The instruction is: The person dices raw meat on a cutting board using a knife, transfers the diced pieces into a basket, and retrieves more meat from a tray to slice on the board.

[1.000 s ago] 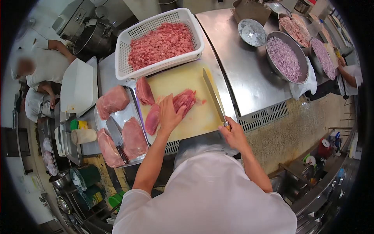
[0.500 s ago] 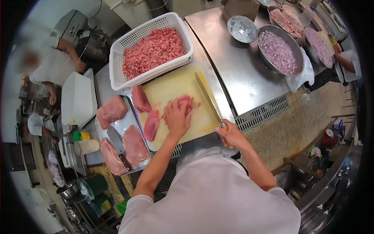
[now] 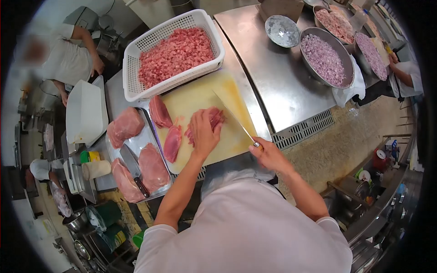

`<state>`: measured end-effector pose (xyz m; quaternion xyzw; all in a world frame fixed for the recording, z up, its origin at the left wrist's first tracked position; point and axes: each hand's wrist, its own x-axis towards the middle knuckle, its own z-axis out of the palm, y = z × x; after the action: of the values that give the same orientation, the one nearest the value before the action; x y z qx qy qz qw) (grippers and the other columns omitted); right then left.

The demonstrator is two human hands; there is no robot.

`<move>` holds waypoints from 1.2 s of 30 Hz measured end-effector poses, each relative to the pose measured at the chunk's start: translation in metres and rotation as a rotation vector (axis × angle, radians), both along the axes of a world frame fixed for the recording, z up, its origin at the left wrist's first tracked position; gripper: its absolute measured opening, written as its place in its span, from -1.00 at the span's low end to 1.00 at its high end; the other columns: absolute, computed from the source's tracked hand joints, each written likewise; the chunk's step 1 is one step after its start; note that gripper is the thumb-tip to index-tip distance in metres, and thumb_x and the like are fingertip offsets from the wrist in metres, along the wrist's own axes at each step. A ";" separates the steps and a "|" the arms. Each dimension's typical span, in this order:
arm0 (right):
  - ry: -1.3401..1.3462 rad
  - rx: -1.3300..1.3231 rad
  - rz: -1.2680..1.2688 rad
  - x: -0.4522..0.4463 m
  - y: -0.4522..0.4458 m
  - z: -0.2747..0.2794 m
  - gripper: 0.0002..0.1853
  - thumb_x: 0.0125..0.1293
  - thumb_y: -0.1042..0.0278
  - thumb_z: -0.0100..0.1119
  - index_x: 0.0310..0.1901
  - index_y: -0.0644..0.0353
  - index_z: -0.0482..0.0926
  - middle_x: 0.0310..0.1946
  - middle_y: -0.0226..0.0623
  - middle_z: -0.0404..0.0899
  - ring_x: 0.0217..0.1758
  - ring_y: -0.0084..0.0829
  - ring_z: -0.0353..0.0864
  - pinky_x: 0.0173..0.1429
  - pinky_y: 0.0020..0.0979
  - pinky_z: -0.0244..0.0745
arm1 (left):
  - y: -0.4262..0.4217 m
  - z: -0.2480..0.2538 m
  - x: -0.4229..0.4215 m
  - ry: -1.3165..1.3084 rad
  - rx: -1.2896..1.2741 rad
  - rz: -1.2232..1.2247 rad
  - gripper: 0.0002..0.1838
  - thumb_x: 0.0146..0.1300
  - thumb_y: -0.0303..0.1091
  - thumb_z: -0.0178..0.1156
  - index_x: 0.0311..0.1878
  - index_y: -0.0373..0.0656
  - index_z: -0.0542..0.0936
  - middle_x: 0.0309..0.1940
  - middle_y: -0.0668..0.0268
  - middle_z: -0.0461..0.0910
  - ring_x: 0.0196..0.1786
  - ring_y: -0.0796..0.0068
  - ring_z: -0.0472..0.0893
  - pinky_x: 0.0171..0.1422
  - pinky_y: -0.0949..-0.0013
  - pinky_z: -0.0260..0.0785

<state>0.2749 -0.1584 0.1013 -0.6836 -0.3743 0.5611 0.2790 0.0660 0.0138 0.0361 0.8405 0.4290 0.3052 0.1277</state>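
Note:
My left hand (image 3: 203, 135) lies over a pile of sliced meat (image 3: 215, 117) on the yellowish cutting board (image 3: 227, 148), its fingers bent and pressed together on the slices. Closed around the handle of a long knife (image 3: 236, 119), my right hand (image 3: 268, 154) is at the board's right edge, with the blade pointing up and left, a little right of the meat. Two more pieces, a thick block (image 3: 160, 112) and a flatter piece (image 3: 172, 144), rest at the board's left side.
A white basket (image 3: 174, 85) of diced meat stands behind the board. Left of it, a metal tray (image 3: 146, 132) holds large meat pieces and another knife (image 3: 132, 163). Bowls of chopped onion (image 3: 324, 60) are at the right. People work at left (image 3: 70, 54) and far right (image 3: 405, 75).
My left hand has moved from the left part of the slices onto the pile. The knife has turned, its tip now farther left and nearer the meat. The view has shifted slightly.

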 end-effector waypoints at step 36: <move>-0.198 0.061 0.338 -0.027 0.112 0.007 -0.48 0.63 -0.01 0.04 -0.11 0.43 0.65 -0.50 0.08 0.65 -0.45 -0.01 0.71 -0.16 -0.06 0.60 | 0.010 -0.020 -0.002 0.173 -0.063 0.135 -0.71 0.29 -0.33 0.23 0.04 -0.18 0.64 0.00 0.14 0.59 0.11 0.03 0.54 0.21 -0.02 0.31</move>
<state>0.2475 -0.0463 0.1082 -0.6541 -0.5260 0.5185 0.1631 0.0645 0.0235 0.0160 0.8284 0.5036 0.2257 0.0957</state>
